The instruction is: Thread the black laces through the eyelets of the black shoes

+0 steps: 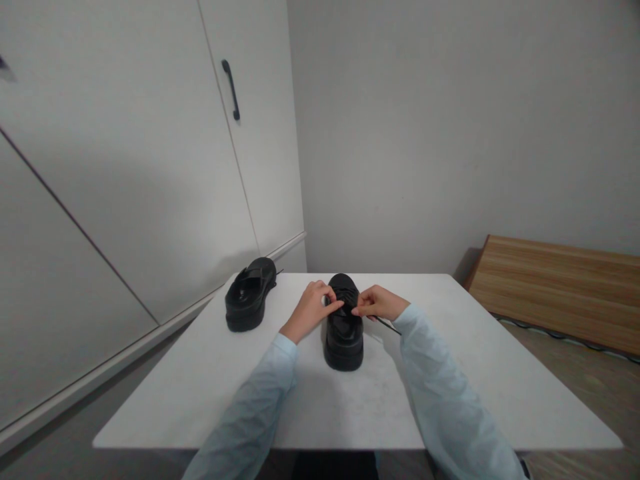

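A black lace-up shoe (344, 348) stands on the white table in front of me, toe pointing away and heel toward me. My left hand (316, 305) is at the left side of its lacing, thumb and forefinger closed together over the eyelets. Whatever sits between those fingertips is too small to make out. On the other side, my right hand (381, 302) pinches a black shoelace (387, 325), whose loose end trails down to the right under the wrist. A second black shoe (249, 297) rests apart at the far left of the table.
The white table (200, 407) reaches back to a grey wall (450, 133). A white cabinet (125, 133) with a dark handle (231, 90) borders the left. A slanted wood-grain panel (560, 287) stands beyond the table's right side.
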Demonstrator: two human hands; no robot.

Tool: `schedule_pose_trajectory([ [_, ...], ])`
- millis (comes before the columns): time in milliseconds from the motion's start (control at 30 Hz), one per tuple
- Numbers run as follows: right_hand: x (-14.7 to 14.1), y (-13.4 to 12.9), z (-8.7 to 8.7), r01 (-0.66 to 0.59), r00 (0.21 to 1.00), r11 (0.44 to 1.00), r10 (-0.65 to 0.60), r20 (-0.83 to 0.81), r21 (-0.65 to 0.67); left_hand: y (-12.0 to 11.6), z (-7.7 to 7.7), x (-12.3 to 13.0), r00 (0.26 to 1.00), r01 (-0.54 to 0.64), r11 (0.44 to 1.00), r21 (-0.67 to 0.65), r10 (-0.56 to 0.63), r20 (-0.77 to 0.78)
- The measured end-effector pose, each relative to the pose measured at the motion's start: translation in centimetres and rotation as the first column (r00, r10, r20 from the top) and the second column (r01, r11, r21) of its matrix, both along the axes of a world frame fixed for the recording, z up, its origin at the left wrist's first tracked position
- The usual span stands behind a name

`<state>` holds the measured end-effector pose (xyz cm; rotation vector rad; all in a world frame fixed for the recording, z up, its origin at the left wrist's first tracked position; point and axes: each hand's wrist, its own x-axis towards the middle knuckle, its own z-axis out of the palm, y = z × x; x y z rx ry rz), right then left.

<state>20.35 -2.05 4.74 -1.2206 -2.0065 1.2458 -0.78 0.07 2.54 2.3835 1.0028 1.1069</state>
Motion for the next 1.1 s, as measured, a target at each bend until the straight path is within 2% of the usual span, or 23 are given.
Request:
schedule_pose_trajectory([
  [100,0.0,-0.1,0.2,-0.050,0.990,0.996,0.040,-0.134,-0.067,0.2,0.1,-0.4,1.000,0.006,1.000,-0.020,-0.006,-0.003],
  [333,-0.8,-0.1,-0.2,-0.076,0.909,0.972,-0.024,-0.417,-0.221,-0.4,1.1,-0.7,0.998,0.048,0.985,-0.163,-0.053,-0.024],
  [467,-1.0,-0.1,-0.4,-0.104,0.866,0.955,-0.051,-0.497,-0.278,-0.6,1.5,-0.9,0.996,0.008,0.985,-0.170,-0.023,-0.085],
  [567,-1.0,0.0,-0.5,-0.070,0.845,0.962,-0.084,-0.527,-0.265,-0.6,1.5,-1.0,0.994,0.063,0.986,-0.152,-0.076,-0.083],
  [700,-0.9,0.2,-0.7,0.011,0.837,0.971,-0.139,-0.529,-0.238,-0.6,1.5,-1.2,0.985,0.107,0.994,-0.036,-0.111,-0.133],
  [900,-0.9,0.4,-1.1,0.071,0.852,0.972,-0.177,-0.494,-0.225,-0.5,1.1,-1.5,0.962,0.070,0.982,0.174,-0.020,-0.272],
  [1100,-0.6,0.6,-1.2,0.155,0.887,0.962,-0.235,-0.398,-0.223,-0.1,0.2,-1.1,0.939,0.008,0.909,0.417,0.137,-0.316],
])
